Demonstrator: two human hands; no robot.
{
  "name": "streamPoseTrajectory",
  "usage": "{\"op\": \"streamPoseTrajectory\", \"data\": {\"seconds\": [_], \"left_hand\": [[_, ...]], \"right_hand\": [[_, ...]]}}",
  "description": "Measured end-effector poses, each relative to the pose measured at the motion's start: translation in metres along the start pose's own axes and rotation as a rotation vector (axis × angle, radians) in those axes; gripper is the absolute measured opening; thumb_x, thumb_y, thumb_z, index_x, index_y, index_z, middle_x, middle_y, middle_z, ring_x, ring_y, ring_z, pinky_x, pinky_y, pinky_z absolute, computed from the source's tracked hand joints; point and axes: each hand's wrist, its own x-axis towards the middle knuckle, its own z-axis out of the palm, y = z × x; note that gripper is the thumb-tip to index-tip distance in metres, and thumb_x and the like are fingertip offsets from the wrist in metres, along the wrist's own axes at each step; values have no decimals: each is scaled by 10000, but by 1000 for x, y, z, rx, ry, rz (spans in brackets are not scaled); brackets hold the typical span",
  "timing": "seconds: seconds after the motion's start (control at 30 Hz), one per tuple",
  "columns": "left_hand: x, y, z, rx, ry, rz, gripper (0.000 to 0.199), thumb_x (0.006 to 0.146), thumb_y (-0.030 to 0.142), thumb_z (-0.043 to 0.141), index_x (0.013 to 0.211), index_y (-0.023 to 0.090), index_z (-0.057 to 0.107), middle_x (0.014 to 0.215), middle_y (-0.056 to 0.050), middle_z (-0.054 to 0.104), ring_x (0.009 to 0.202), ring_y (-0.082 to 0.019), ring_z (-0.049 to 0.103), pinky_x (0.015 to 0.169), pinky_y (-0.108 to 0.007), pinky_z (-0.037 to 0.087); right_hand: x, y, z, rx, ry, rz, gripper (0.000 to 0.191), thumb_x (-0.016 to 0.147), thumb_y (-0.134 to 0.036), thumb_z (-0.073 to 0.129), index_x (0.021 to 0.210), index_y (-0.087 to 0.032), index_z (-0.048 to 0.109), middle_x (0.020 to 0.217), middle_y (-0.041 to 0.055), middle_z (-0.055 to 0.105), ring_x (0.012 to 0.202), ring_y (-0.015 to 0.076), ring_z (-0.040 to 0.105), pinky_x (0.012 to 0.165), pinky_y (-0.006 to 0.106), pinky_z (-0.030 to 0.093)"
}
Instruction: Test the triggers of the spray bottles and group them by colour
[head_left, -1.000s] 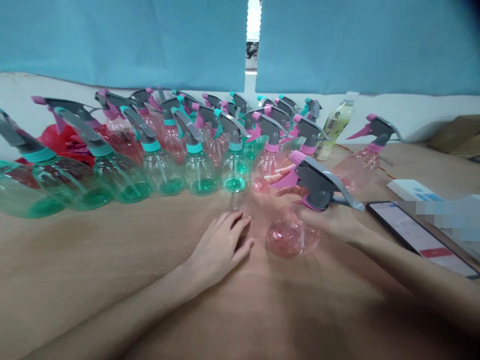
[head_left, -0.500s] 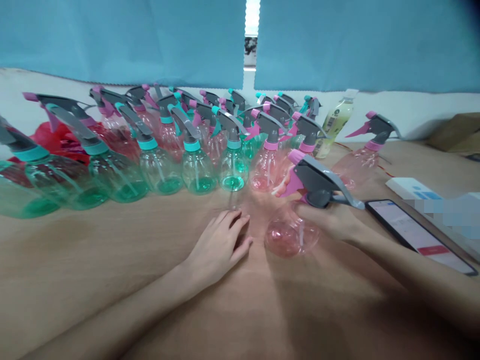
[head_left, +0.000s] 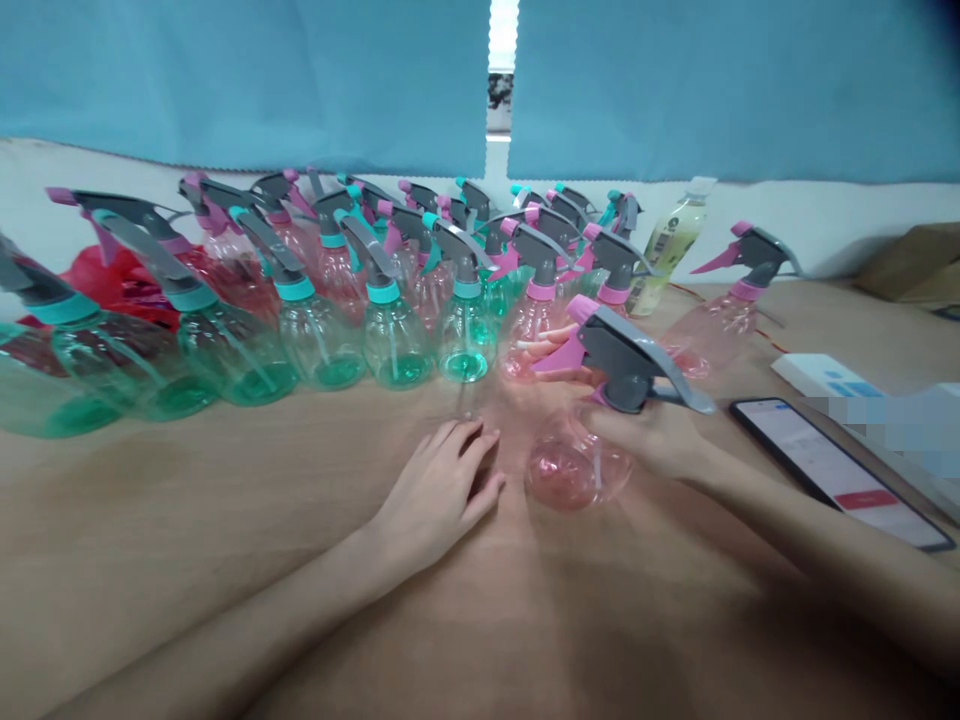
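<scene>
My right hand [head_left: 660,435] is round the neck of a pink spray bottle [head_left: 574,470] with a grey head and pink trigger. Its fingers reach out to the left behind the trigger, partly hidden by the sprayer head. The bottle leans, its base low over or on the table; I cannot tell which. Resting palm down on the table, my left hand [head_left: 446,480] has loosely spread, slightly bent fingers and holds nothing. Just beyond it stands a green spray bottle [head_left: 465,340], with a pink spray bottle [head_left: 536,300] beside it.
Several green and pink spray bottles crowd the back of the wooden table [head_left: 300,560]. A single pink spray bottle [head_left: 724,315] stands right of a yellowish drink bottle [head_left: 670,245]. A phone [head_left: 832,470], a white box [head_left: 832,385] and a brown box [head_left: 911,265] lie to the right.
The sprayer in my right hand has shifted slightly left, and its trigger has swung out forward. My right fingers have stretched away from it. My left hand has stayed put.
</scene>
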Motion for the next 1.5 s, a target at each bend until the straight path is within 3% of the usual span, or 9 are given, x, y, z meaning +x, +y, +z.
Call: {"op": "streamPoseTrajectory", "data": {"seconds": [0.1,0.2,0.37,0.5,0.63,0.77,0.87,1.23,1.5], "left_hand": [[0,0,0,4,0,0,366,948,326,495,1253,130,543,1299,-160,555,1195,-303,510,986,-476,430],[0,1,0,7,5,0,361,954,333,487,1260,149,537,1299,-148,558,1198,-297,511,986,-472,432],[1,1,-1,15,-12,-4,383,948,322,513,1272,119,537,1311,-157,549,1217,-297,495,1003,-456,422],[0,1,0,17,-7,-3,384,948,319,517,1273,116,539,1310,-158,551,1217,-293,497,1004,-450,422],[0,1,0,14,1,2,373,952,326,498,1263,126,545,1301,-155,558,1200,-298,510,989,-462,432],[1,1,0,16,-3,5,384,955,335,489,1269,120,546,1302,-164,558,1194,-306,513,984,-473,432],[1,1,0,22,-6,9,380,954,329,493,1264,117,552,1298,-161,560,1196,-303,509,988,-465,429],[1,-1,1,20,11,33,382,952,323,497,1265,114,562,1288,-153,571,1193,-293,507,1000,-462,424],[2,0,-1,11,4,20,371,956,334,472,1263,146,564,1298,-146,568,1180,-296,520,974,-470,441]], "right_hand": [[2,-3,1,-3,11,-86,344,600,-210,508,909,-292,635,612,-22,610,604,202,607,573,337,503],[4,-6,1,11,-2,-109,344,633,-234,517,954,-278,633,732,5,674,774,235,665,704,370,536],[0,-5,-1,-49,44,-74,50,616,-236,532,661,-253,518,574,-15,539,582,175,562,522,290,466],[-2,-2,-2,-105,114,-67,97,595,-255,538,574,-241,444,547,-21,461,487,122,412,423,258,354],[-1,1,0,-70,101,-87,46,598,-226,521,624,-245,488,589,-8,538,540,147,482,476,278,406],[2,4,1,-6,15,-87,192,619,-214,517,790,-266,584,753,15,663,724,220,638,616,337,517],[2,5,0,3,-5,-73,275,623,-203,515,867,-286,613,849,22,690,829,249,667,679,367,544],[2,4,0,-47,29,-55,75,634,-258,540,704,-267,566,787,23,676,734,239,655,659,386,553],[2,1,-1,-31,29,-94,267,617,-230,526,858,-267,636,764,7,678,746,225,654,725,383,548]]}}
